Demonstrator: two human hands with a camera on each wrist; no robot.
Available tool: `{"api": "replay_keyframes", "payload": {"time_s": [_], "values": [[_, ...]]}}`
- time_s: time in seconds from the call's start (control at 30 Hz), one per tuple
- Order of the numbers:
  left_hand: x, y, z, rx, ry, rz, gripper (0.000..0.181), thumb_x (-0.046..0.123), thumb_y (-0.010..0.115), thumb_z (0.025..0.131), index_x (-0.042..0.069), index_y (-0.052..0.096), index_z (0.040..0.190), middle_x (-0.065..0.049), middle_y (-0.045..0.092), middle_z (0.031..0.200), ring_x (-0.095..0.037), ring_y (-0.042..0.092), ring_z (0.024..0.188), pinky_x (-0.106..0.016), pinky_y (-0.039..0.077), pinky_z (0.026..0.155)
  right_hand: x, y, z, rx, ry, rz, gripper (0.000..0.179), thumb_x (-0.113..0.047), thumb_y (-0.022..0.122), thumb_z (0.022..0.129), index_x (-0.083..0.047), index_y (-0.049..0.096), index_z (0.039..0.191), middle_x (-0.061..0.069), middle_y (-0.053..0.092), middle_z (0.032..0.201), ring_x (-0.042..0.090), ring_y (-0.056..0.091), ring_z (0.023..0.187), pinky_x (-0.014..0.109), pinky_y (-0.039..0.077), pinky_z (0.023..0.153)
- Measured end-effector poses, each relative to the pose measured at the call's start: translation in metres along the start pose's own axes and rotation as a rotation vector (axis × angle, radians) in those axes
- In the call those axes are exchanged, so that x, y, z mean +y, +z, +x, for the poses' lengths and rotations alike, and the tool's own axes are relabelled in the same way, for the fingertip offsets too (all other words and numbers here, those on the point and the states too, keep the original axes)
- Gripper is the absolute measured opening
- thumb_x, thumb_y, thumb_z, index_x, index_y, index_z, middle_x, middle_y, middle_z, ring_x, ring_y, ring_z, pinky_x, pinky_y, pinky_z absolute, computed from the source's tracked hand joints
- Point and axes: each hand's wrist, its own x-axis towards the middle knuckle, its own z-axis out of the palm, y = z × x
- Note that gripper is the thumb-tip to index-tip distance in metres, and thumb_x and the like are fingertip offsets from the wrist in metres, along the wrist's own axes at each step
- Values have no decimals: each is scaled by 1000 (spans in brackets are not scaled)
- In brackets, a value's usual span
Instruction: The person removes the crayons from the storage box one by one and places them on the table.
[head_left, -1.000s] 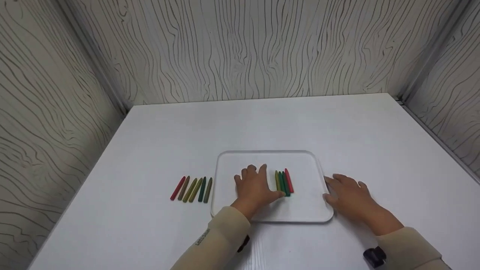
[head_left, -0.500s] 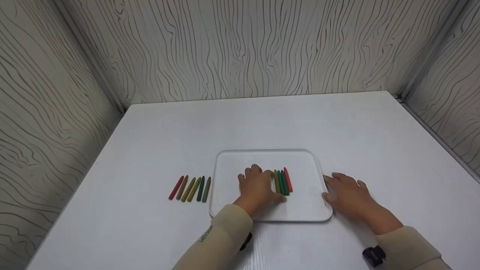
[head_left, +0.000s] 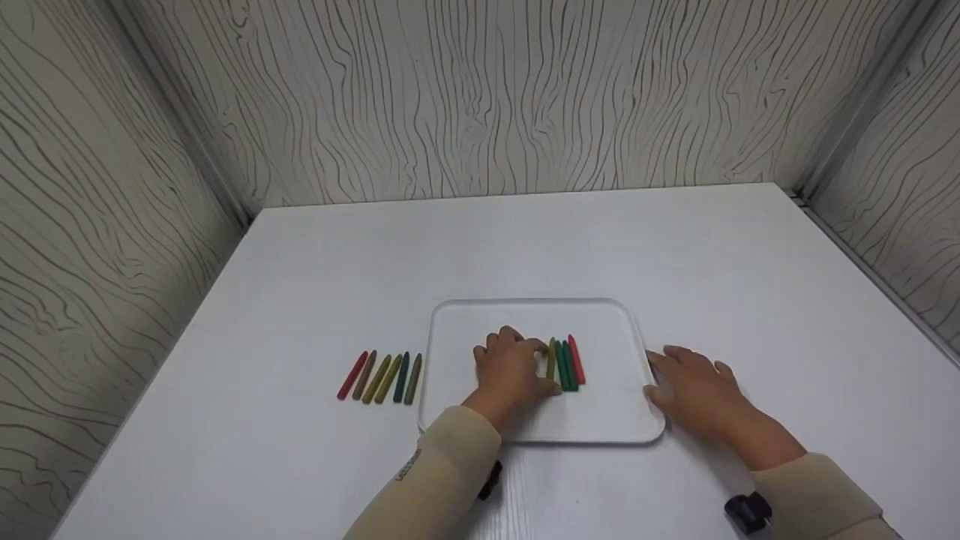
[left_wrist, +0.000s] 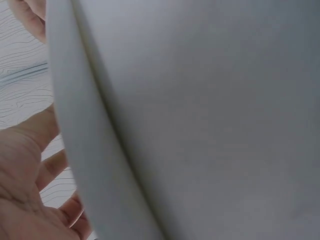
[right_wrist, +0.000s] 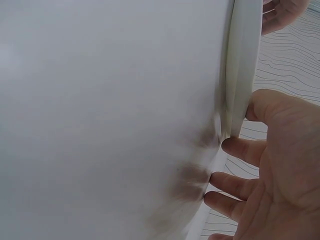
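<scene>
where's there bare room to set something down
Bare: the table between tray and back wall, and inside the tray between red crayon and right hand. Crowded: mid-tray, with the left hand at four crayons; left of the tray, six crayons.

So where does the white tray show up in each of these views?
Head: the white tray lies below and slightly right of centre.
Left wrist: its edge slants down the left side.
Right wrist: its edge is at upper right.
Landmark: the right hand: at the tray's right edge, top left, lower right, respectively.
</scene>
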Motion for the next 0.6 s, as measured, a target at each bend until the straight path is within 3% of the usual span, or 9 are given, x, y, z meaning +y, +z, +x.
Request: {"api": "replay_keyframes", "payload": {"time_s": [0.23, 0.47, 0.6], "values": [[-2, -4, 1, -46, -20, -81, 43, 28, 83, 73, 19, 71, 113, -2, 54, 97, -20, 49, 94, -37, 33, 80, 0, 0, 1, 6, -1, -16, 55, -32, 58, 93, -2, 47, 137, 28, 41, 137, 47, 36, 126, 68, 19, 95], [-4, -5, 2, -87, -25, -193, 32, 9, 73, 82, 12, 70, 113, 2, 62, 87, -16, 57, 87, -41, 35, 82, 0, 0, 1, 1, -1, -10, 55, -31, 58, 93, -2, 46, 138, 29, 40, 137, 47, 35, 126, 67, 17, 95], [-3, -6, 2, -95, -58, -221, 32, 5, 71, 82, 12, 70, 113, 1, 64, 92, -17, 57, 91, -45, 35, 90, -1, 0, 1, -1, 4, -5, 55, -31, 58, 93, -2, 46, 138, 29, 40, 137, 47, 35, 126, 67, 17, 95]]}}
